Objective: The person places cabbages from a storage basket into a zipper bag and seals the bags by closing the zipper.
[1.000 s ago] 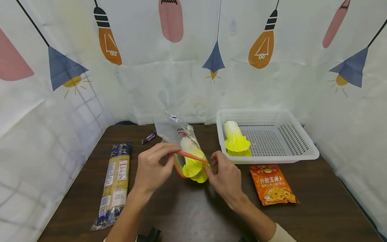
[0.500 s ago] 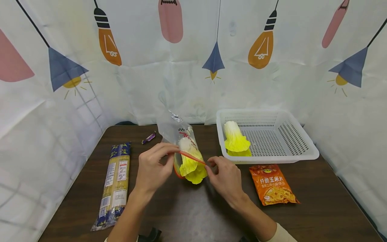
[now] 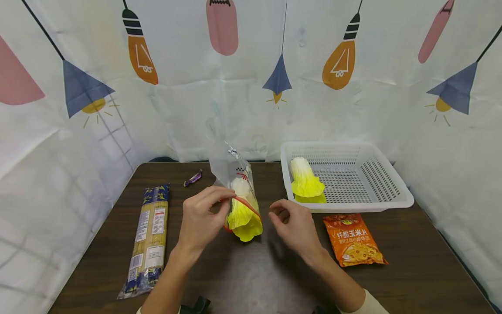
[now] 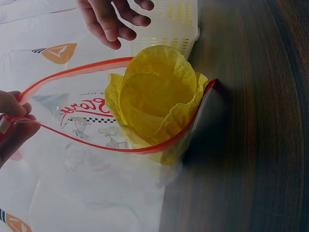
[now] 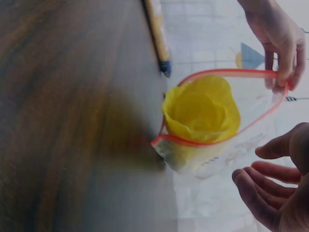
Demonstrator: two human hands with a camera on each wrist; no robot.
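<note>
My left hand (image 3: 201, 216) pinches the red rim of a clear zip bag (image 3: 225, 172) between thumb and fingertips. Inside the bag lies a yellow and white napa cabbage (image 3: 245, 222), its frilly leaf end poking toward the mouth. In the left wrist view the bag's mouth gapes around the yellow leaves (image 4: 159, 96), with the rim stretched into a long loop by the left hand (image 4: 14, 121). My right hand (image 3: 296, 224) hovers to the right of the bag, holding nothing. Its fingers are loosely bent and apart from the rim in the right wrist view.
Behind on the right stands a white perforated basket (image 3: 353, 205) with another napa cabbage (image 3: 306, 179) in it. An orange snack packet (image 3: 353, 240) lies before it. On the left are a pack of noodles (image 3: 150, 235) and a small purple-wrapped candy (image 3: 193, 178).
My right hand has let go of the bag's red rim and drawn slightly right. The bag and cabbage have swung a little to the left and stand straighter; the left hand keeps its pinch.
</note>
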